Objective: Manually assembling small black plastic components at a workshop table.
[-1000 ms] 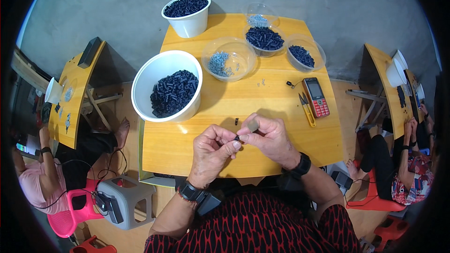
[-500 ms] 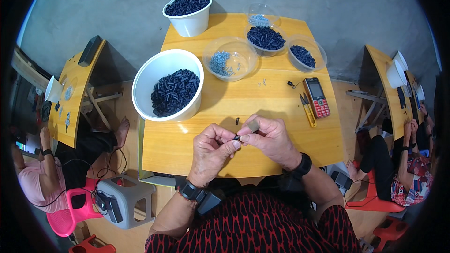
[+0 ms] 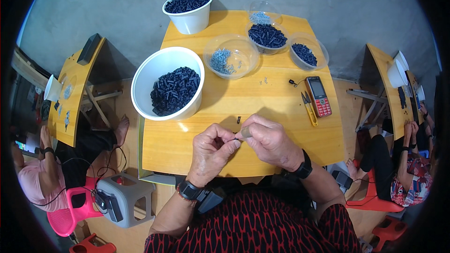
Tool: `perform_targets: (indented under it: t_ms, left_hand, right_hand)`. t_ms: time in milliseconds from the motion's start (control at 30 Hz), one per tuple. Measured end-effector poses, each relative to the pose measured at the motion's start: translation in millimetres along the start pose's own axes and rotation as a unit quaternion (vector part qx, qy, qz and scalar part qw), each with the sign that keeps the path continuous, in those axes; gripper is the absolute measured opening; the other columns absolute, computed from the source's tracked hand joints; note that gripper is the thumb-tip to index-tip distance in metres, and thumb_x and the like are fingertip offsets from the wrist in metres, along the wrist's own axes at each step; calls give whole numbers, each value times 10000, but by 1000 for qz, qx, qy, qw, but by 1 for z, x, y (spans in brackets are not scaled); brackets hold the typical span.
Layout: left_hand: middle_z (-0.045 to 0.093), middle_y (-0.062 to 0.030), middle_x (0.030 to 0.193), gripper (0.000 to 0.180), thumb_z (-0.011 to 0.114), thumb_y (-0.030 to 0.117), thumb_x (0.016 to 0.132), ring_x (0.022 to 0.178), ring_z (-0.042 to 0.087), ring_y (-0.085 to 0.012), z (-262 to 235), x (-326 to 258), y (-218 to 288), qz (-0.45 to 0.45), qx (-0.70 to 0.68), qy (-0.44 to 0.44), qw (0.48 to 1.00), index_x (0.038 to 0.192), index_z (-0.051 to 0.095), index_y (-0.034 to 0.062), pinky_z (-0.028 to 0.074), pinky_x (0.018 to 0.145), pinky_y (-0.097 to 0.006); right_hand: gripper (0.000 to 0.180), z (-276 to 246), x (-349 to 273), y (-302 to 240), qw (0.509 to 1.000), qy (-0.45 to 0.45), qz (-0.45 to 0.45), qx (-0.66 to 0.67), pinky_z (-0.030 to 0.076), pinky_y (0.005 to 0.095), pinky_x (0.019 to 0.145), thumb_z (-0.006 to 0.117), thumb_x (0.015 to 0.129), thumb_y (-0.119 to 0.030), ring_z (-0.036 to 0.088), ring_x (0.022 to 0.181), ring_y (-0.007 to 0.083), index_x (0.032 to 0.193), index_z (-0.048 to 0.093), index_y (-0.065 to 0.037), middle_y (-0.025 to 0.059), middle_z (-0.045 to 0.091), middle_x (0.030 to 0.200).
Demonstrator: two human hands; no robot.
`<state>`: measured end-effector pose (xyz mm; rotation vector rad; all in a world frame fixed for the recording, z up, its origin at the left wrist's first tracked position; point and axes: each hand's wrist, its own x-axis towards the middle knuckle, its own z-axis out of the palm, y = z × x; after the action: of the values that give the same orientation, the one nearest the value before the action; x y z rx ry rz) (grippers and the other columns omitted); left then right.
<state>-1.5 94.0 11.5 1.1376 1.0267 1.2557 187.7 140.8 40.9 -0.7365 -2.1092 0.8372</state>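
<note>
Near the table's front edge my two hands meet over a small black plastic piece [image 3: 236, 139], mostly hidden by the fingertips. My left hand [image 3: 209, 152] pinches it between thumb and forefinger. My right hand [image 3: 273, 144], with a tan band round one finger, is closed at the piece's right end; whatever its fingertips hold is hidden. Just beyond the fingers, another small black piece [image 3: 238, 120] lies on the wooden table [image 3: 225, 105]. A large white bucket [image 3: 139, 89] of black pieces stands beyond my left hand. Right of it, a clear tub [image 3: 243, 58] holds small silver screws.
Farther back stand a second white bucket [image 3: 190, 22] and clear tubs of black pieces [image 3: 267, 35], [image 3: 304, 54] and screws [image 3: 260, 18]. Yellow-handled scissors [image 3: 310, 112] and a red keypad phone [image 3: 319, 96] lie at the right. Other people [image 3: 42, 178] sit at side tables.
My right hand has turned slightly, its fingers shifting up and over the piece. My left hand keeps its pinch almost in place. The view has tilted a little.
</note>
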Motion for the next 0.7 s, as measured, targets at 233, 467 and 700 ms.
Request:
perform_targets:
  t_ms: [233, 467, 700]
  left_hand:
    - [682, -98, 883, 186, 711, -57, 870, 735, 652, -128, 0, 3, 0, -54, -84, -11, 995, 953, 562, 17, 532, 607, -241]
    - [700, -121, 894, 164, 707, -56, 873, 717, 655, -128, -3, 1, -5, -68, -107, -19, 992, 926, 572, 22, 524, 591, -235]
    - [692, -96, 888, 154, 711, -43, 875, 702, 633, -108, 5, 0, 0, -83, -115, -19, 990, 934, 588, 28, 505, 573, -221]
  right_hand:
    - [58, 8, -9, 5, 950, 42, 173, 257, 541, 297, 728, 656, 877, 36, 672, 782, 183, 935, 652, 32, 96, 661, 904]
    - [44, 3, -9, 8, 998, 1, 10, 59, 529, 315, 713, 640, 872, 34, 674, 790, 241, 911, 651, 19, 123, 657, 902]
    - [64, 0, -11, 10, 996, -25, 15, 84, 515, 297, 680, 670, 853, 46, 666, 791, 211, 909, 687, 23, 111, 671, 906]
